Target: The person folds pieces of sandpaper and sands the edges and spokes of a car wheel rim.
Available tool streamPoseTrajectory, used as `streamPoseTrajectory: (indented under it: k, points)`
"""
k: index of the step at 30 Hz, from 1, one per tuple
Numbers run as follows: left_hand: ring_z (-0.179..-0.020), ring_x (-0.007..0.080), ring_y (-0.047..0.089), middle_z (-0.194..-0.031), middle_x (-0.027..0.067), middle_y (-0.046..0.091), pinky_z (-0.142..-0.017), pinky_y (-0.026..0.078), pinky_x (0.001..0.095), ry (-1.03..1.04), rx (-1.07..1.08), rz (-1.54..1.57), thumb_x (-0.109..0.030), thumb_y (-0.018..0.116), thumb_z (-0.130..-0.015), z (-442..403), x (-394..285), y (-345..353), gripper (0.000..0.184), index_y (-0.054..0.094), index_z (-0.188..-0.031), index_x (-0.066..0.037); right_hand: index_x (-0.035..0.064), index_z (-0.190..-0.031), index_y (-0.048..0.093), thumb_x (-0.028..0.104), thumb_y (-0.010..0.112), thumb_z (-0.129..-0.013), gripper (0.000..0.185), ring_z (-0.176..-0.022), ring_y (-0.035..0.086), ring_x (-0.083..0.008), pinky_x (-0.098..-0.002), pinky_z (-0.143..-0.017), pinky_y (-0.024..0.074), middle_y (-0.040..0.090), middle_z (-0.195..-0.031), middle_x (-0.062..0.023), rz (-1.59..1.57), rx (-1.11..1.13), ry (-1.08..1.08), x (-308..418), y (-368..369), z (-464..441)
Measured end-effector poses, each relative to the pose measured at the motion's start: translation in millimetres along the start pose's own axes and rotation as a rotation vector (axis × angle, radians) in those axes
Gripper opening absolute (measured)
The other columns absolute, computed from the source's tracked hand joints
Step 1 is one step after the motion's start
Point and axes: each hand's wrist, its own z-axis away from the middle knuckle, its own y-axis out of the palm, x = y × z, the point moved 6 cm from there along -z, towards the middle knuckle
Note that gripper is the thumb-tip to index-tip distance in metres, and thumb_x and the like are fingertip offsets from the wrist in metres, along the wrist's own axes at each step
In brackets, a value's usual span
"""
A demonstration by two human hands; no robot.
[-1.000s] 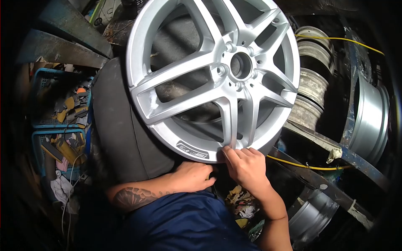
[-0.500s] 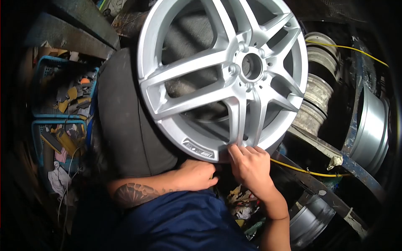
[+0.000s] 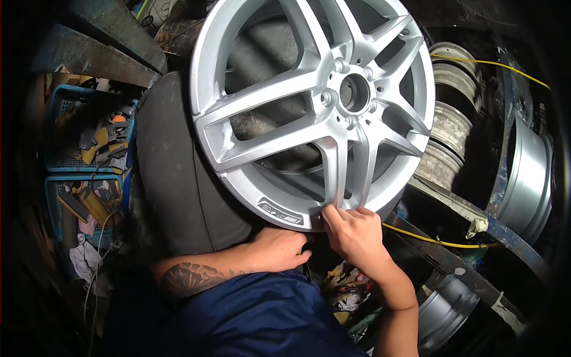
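Observation:
A silver alloy wheel rim [image 3: 267, 146], with twin spokes and a dark lettered mark on its lower lip, leans tilted in front of me. My right hand [image 3: 355, 235] is closed at the rim's lower edge, its thumb and bent fingers over the lip below a pair of spokes. Whether a small piece is also under those fingertips cannot be seen. My left hand [image 3: 279, 249], on a tattooed forearm, is curled just under the lip, left of the right hand. Its fingertips are hidden, so what they hold is unclear.
A dark grey padded support [image 3: 172, 172] stands behind and left of the rim. Blue baskets [image 3: 83, 168] of sandpaper scraps sit at left. Several dirty rims [image 3: 450, 128] are stacked on a metal rack at right, with a yellow hose [image 3: 440, 241] and another silver rim [image 3: 523, 178].
The rim has shifted slightly left within view, and its lettered mark shows more clearly. My right hand has moved very little along the lip; my left hand stays put.

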Motion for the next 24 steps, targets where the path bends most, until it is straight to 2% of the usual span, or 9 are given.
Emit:
streamPoseTrajectory:
  k: [2, 5, 8, 9, 11, 14, 16, 17, 24]
  points:
    - [-0.094, 0.0396, 0.071, -0.100, 0.0210, 0.072, -0.079, 0.058, 0.0499, -0.016, 0.037, -0.013, -0.033, 0.068, -0.094, -1, 3, 4, 0.036, 0.072, -0.117, -0.006, 0.0102, -0.094, 0.057, 0.012, 0.068, -0.085, 0.015, -0.061, 0.067, -0.0203, -0.0352, -0.058, 0.0484, 0.059, -0.067, -0.0010, 0.042, 0.082, 0.013, 3, -3, 1]
    - [-0.086, 0.0403, 0.072, -0.088, 0.0217, 0.073, -0.074, 0.058, 0.0518, 0.040, -0.103, -0.015, -0.032, 0.067, -0.092, 0, 3, 4, 0.031, 0.074, -0.099, -0.002, 0.0105, -0.092, 0.057, 0.012, 0.068, -0.087, 0.012, -0.060, 0.066, -0.0193, -0.0342, -0.057, 0.0479, 0.058, -0.066, -0.0009, 0.018, -0.073, -0.030, 0, -1, -5]
    - [-0.087, 0.0398, 0.072, -0.089, 0.0215, 0.073, -0.075, 0.058, 0.0514, 0.066, -0.084, 0.013, -0.030, 0.067, -0.092, 0, 0, 2, 0.030, 0.074, -0.102, -0.003, 0.0099, -0.094, 0.061, 0.010, 0.069, -0.087, 0.011, -0.059, 0.064, -0.0184, -0.0333, -0.057, 0.0474, 0.055, -0.063, -0.0007, -0.032, 0.002, -0.031, 5, -15, 9]
    - [-0.087, 0.0396, 0.072, -0.089, 0.0214, 0.073, -0.075, 0.058, 0.0512, 0.083, -0.099, 0.011, -0.030, 0.067, -0.092, 0, 0, 2, 0.030, 0.074, -0.103, -0.004, 0.0083, -0.099, 0.066, 0.006, 0.073, -0.085, 0.016, -0.056, 0.061, -0.0179, -0.0334, -0.056, 0.0458, 0.056, -0.063, -0.0004, -0.130, -0.154, -0.039, 6, -34, 13]
    - [-0.087, 0.0393, 0.073, -0.090, 0.0214, 0.074, -0.075, 0.059, 0.0508, 0.113, -0.134, 0.011, -0.029, 0.067, -0.091, -1, 1, 4, 0.030, 0.075, -0.106, -0.004, 0.0069, -0.099, 0.068, 0.002, 0.078, -0.082, 0.020, -0.054, 0.060, -0.0212, -0.0343, -0.055, 0.0445, 0.061, -0.065, -0.0028, -0.205, -0.217, 0.022, 2, -47, 23]
    - [-0.087, 0.0393, 0.073, -0.091, 0.0226, 0.074, -0.075, 0.059, 0.0506, 0.126, -0.141, 0.024, -0.029, 0.067, -0.091, -2, -3, 3, 0.032, 0.075, -0.110, -0.005, 0.0051, -0.099, 0.070, -0.003, 0.079, -0.080, 0.023, -0.053, 0.059, -0.0217, -0.0340, -0.055, 0.0438, 0.063, -0.067, -0.0040, -0.224, -0.242, 0.077, 0, -47, 29]
    - [-0.087, 0.0395, 0.073, -0.091, 0.0237, 0.074, -0.075, 0.059, 0.0505, 0.073, -0.046, 0.011, -0.030, 0.067, -0.091, -3, -4, 7, 0.034, 0.076, -0.111, -0.004, 0.0054, -0.100, 0.070, -0.004, 0.078, -0.080, 0.024, -0.054, 0.060, -0.0215, -0.0339, -0.055, 0.0439, 0.063, -0.067, -0.0040, -0.212, -0.239, 0.080, 1, -36, 25]
    - [-0.087, 0.0396, 0.073, -0.091, 0.0242, 0.073, -0.075, 0.059, 0.0504, 0.044, -0.002, 0.002, -0.030, 0.067, -0.091, -2, -3, 8, 0.034, 0.076, -0.111, -0.004, 0.0068, -0.108, 0.067, 0.004, 0.076, -0.083, 0.027, -0.055, 0.060, -0.0187, -0.0324, -0.055, 0.0435, 0.060, -0.065, -0.0011, -0.176, -0.215, 0.045, 1, -29, 21]
    - [-0.083, 0.0402, 0.073, -0.085, 0.0228, 0.072, -0.072, 0.059, 0.0503, 0.036, -0.079, -0.004, -0.033, 0.069, -0.092, -2, 6, 4, 0.037, 0.073, -0.096, 0.003, 0.0089, -0.096, 0.062, 0.011, 0.070, -0.084, 0.015, -0.058, 0.065, -0.0227, -0.0371, -0.057, 0.0473, 0.061, -0.065, -0.0030, -0.045, -0.101, 0.026, -1, -1, 2]
